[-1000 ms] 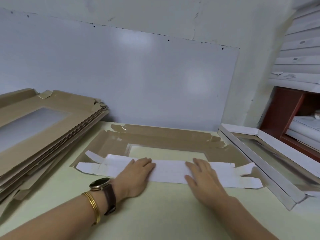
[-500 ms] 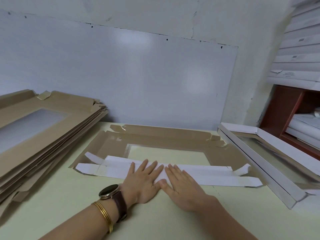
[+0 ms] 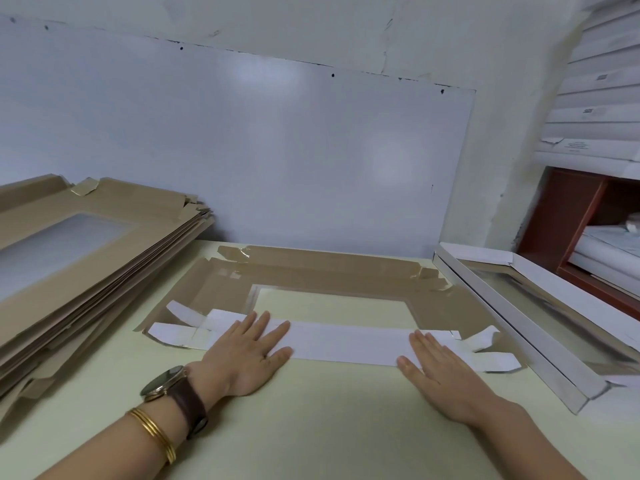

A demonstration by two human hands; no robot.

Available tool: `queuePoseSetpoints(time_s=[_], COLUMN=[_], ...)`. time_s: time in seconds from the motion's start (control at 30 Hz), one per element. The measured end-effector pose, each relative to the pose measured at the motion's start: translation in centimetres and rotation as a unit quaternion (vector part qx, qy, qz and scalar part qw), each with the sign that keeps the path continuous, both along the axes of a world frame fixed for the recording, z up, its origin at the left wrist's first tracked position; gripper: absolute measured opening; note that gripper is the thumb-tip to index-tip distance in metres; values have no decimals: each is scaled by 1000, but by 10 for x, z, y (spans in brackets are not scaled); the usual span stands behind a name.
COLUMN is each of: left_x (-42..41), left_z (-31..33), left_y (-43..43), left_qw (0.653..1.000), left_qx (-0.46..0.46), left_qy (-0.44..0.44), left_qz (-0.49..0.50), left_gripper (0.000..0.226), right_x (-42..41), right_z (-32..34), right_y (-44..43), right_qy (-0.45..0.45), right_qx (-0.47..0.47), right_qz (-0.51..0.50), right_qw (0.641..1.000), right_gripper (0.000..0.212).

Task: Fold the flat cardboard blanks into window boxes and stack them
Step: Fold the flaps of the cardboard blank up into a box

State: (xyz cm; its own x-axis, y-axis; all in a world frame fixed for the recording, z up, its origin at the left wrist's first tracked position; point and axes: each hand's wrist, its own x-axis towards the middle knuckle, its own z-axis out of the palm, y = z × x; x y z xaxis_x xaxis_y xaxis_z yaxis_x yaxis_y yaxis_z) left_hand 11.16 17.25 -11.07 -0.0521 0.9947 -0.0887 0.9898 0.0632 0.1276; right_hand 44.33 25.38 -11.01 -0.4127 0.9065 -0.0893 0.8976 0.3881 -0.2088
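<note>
Head view: both hands are pressing flat on the cardboard blank's (image 3: 329, 275) folded flap (image 3: 346, 342).

The left hand (image 3: 242, 355) and right hand (image 3: 446, 372) are lying palm-down, fingers straight, well apart on the long white flap, one near each end. The blank is lying flat on the pale green surface (image 3: 329, 427), matte brown side up, a rectangular window showing in its middle and small tabs sticking out at the corners. A slanting stack of flat blanks (image 3: 86, 244) is resting to the left; a white window box (image 3: 519, 306) is sitting just right.

Brown blank (image 3: 332, 271), white folded flap (image 3: 346, 344)
</note>
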Motion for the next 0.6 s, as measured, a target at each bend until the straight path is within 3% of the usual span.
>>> queuePoseSetpoints(time_s=[0.6], left_x=[-36], left_z=[-2], left_y=[-18], left_qw=[998], left_qx=[3], left_qy=[4], left_qz=[63], left_gripper=[60], right_x=[38], right_z=[-3], right_y=[4], right_qy=[29], right_qx=[23], right_qz=[-100], right_qw=[994], right_gripper=[76])
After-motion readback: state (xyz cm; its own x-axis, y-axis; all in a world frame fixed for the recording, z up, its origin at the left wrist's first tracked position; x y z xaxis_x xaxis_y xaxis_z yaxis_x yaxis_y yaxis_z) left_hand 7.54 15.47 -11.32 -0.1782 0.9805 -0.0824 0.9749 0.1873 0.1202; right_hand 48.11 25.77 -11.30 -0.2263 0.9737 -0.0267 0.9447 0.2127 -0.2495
